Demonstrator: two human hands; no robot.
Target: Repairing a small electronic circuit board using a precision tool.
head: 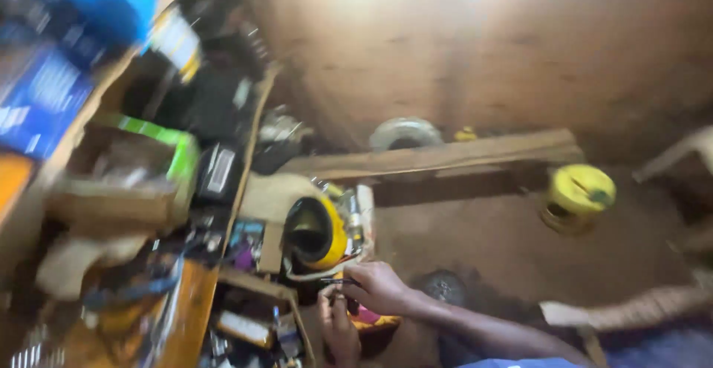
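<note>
Head view, motion-blurred throughout.

Hands, lower centre of the frame: right hand (382, 288), fingers curled and closed on a thin dark tool (338, 282) whose kind cannot be told; forearm runs off toward the lower right. Left hand (338, 331) just below it, fingers bent, resting against an orange and pink object (371, 320); whether it grips anything cannot be told.

Directly above the hands: yellow cylindrical container (318, 232) lying on its side, dark mouth facing left, crowded by small bottles and clutter, which stand between the hands and the wooden plank (438, 156) crossing the middle of the frame.

Left half: wooden shelving (249, 145) packed with boxes, a green-edged carton (174, 149), blue packaging (44, 93) at upper left, loose items too blurred to identify.

Right of centre: yellow round tin (578, 197), well apart from the hands. Behind the plank: grey ring-shaped part (405, 132). Dirt floor (520, 63) fills the upper right.
</note>
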